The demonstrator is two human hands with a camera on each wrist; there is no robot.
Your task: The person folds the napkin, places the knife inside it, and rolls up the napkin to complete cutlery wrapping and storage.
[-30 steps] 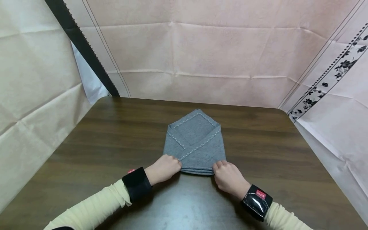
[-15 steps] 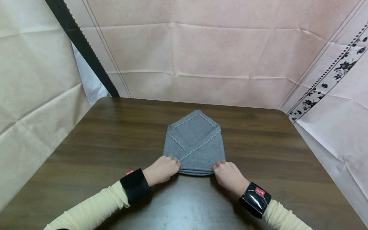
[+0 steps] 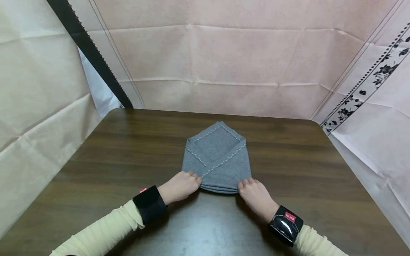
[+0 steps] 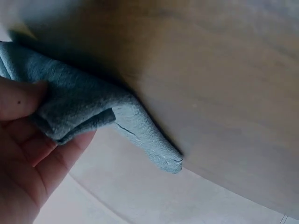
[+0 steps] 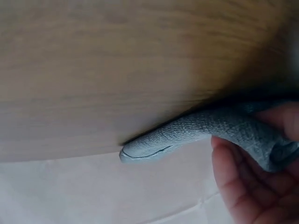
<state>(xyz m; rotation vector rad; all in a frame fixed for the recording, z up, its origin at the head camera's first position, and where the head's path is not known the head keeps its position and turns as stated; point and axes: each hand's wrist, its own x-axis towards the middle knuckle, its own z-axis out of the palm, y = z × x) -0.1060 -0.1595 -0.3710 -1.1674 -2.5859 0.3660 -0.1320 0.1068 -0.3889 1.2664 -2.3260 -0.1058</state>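
At centre frame, our left hand [image 3: 180, 186] and right hand [image 3: 256, 195] each pinch a near corner of the folded cloth [image 3: 217, 156] on the table [image 3: 128, 149].

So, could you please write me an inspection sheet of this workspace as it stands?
Surface: dark wooden table, glossy.
Job's things: grey cloth with white stitching, folded to a point at its far end, lying flat.
Clutter: nothing seen.
Grippers: left hand pinches the cloth's near left corner; right hand pinches the near right corner.
Cables: nothing seen.
Surroundings: pink sheets hung behind; flower-bordered sheet at right.
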